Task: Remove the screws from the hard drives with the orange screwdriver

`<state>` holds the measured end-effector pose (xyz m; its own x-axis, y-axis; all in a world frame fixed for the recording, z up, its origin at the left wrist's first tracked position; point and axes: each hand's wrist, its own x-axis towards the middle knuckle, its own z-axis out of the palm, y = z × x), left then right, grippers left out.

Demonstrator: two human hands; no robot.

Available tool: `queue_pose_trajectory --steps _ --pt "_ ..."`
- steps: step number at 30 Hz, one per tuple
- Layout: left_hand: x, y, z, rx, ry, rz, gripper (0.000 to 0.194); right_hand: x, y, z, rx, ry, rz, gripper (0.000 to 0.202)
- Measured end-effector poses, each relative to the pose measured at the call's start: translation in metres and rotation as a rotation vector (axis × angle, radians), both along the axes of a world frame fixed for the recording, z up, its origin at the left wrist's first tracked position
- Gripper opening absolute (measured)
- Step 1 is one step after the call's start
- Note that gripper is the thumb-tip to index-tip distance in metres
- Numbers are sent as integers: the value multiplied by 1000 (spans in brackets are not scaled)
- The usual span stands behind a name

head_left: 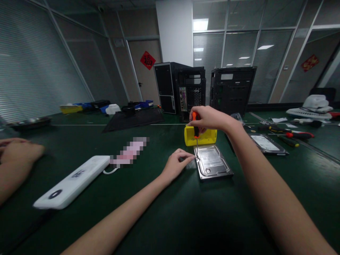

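A silver hard drive (pixel 213 161) lies flat on the dark green table, its lid facing up. Over its left side, my right hand (pixel 203 118) is closed around the orange and black handle of a screwdriver (pixel 196 131). The shaft points straight down, and its tip meets the lid near the left edge. My left hand (pixel 177 163) reaches in from the left, thumb and forefinger pinched together at that edge of the drive, close to the screwdriver tip. Just behind the drive sits a yellow plastic bin (pixel 189 136), partly hidden by my right hand.
A second hard drive (pixel 265 143) and several hand tools (pixel 300 135) lie to the right. Black computer cases (pixel 233 86) stand at the back. To the left are a white power strip (pixel 74 182), a blurred-out pink item (pixel 130 152) and another person's hands (pixel 22 150).
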<state>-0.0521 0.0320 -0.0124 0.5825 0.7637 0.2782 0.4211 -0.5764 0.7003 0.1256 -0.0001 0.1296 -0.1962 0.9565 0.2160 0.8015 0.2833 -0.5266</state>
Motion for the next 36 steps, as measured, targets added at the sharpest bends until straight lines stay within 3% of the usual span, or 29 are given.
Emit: queue_pose_trajectory --steps 36 --pt "-1 1 -2 29 6 -42 26 -2 -2 0 7 -37 -2 22"
